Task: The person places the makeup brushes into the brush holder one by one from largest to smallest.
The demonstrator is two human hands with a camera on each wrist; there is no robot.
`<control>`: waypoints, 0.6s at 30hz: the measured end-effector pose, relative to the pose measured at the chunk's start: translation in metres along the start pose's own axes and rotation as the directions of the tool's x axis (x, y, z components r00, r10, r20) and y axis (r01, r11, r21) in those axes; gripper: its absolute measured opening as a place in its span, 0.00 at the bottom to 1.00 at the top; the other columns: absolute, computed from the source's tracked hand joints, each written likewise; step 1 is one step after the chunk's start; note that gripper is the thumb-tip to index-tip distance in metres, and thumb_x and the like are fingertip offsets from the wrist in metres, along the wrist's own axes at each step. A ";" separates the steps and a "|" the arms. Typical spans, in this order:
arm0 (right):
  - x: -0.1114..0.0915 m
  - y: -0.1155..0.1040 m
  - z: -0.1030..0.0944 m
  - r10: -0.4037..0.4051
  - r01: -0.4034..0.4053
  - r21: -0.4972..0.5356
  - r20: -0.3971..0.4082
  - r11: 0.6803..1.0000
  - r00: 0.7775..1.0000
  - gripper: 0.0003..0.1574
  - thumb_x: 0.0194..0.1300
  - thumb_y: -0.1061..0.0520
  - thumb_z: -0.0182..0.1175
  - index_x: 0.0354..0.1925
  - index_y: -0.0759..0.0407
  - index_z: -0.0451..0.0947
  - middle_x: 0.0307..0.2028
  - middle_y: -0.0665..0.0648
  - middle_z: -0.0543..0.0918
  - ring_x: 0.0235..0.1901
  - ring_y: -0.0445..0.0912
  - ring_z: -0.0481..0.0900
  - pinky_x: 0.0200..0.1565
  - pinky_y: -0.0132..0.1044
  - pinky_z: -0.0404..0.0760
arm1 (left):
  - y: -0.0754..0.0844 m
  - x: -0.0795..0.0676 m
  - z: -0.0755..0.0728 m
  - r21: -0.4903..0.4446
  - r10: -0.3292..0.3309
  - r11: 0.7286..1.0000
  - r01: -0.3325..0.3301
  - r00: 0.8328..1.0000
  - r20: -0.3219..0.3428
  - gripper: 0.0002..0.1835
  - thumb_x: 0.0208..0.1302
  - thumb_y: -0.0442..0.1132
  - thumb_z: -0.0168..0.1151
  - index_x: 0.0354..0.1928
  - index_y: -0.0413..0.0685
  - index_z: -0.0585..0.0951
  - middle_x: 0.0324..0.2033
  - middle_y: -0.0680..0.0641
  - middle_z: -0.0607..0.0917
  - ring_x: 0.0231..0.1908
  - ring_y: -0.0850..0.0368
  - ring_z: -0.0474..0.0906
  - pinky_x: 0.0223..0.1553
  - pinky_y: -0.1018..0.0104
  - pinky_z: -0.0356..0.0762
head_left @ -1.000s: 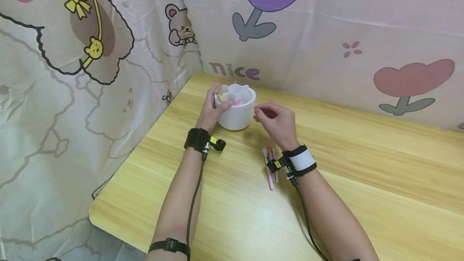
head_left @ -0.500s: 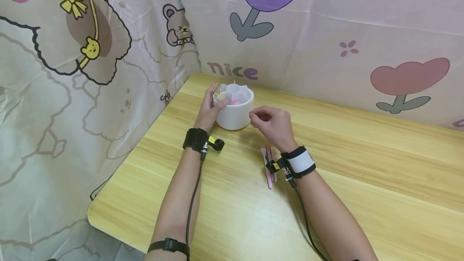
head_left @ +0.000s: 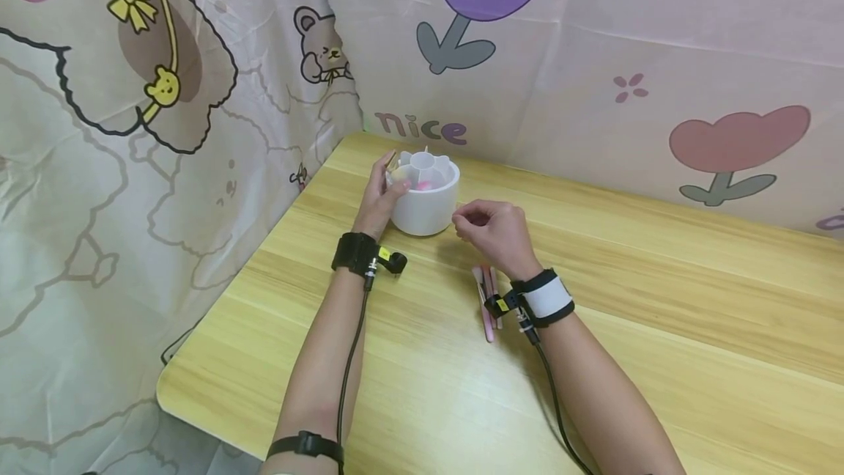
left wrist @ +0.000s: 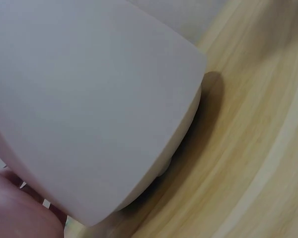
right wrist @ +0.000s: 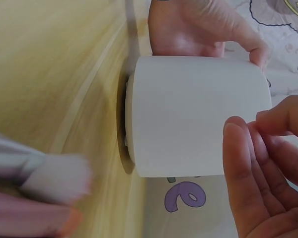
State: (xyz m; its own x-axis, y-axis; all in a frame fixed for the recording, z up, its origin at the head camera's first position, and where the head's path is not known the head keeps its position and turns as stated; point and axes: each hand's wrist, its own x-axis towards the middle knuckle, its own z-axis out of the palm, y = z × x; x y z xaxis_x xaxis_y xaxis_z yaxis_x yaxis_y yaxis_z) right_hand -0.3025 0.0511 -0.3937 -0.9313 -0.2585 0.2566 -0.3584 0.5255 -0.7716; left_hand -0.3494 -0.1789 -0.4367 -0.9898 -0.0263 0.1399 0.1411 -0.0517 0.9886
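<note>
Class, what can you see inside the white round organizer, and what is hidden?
Inside the white round organizer are pale dividers around a central tube, a pink item and a cream item. The near wall and left hand hide the compartment floors.

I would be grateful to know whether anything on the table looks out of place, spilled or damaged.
Nothing stands out: the white container stands upright, held by the left hand, the slim tools lie together on the table, and no spill or damage shows.
</note>
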 end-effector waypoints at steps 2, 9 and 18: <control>-0.001 -0.001 0.000 0.003 -0.003 -0.020 0.013 1.000 1.000 0.08 0.67 0.55 0.66 0.38 0.57 0.90 0.33 0.57 0.93 0.30 0.44 0.89 0.33 0.30 0.85 | 0.000 0.000 0.000 -0.009 0.003 1.000 -0.003 1.000 0.004 0.50 0.54 0.57 0.61 0.80 0.61 0.56 0.80 0.47 0.63 0.80 0.50 0.56 0.82 0.46 0.50; -0.004 -0.004 -0.002 0.008 -0.001 -0.079 0.086 0.997 0.996 0.09 0.66 0.53 0.67 0.37 0.56 0.90 0.33 0.55 0.92 0.30 0.45 0.84 0.32 0.33 0.82 | 0.000 0.000 0.000 -0.020 0.014 1.000 -0.014 1.000 0.003 0.50 0.56 0.56 0.60 0.81 0.56 0.55 0.80 0.46 0.63 0.81 0.51 0.55 0.83 0.47 0.47; -0.009 -0.001 -0.004 0.051 -0.020 -0.168 0.182 0.986 0.982 0.09 0.65 0.52 0.69 0.36 0.56 0.90 0.32 0.54 0.91 0.28 0.43 0.82 0.32 0.34 0.79 | 0.000 -0.001 0.002 -0.036 0.027 0.999 -0.027 1.000 -0.004 0.47 0.56 0.55 0.60 0.80 0.56 0.58 0.78 0.46 0.65 0.79 0.50 0.59 0.82 0.47 0.50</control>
State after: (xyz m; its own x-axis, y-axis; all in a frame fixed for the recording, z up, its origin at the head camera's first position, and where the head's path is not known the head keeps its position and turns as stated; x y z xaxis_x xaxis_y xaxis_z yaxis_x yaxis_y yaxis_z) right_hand -0.2943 0.0560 -0.3929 -0.9211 -0.3747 0.1061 -0.3451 0.6590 -0.6683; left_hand -0.3483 -0.1764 -0.4365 -0.9856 -0.0317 0.1662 0.1684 -0.0871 0.9819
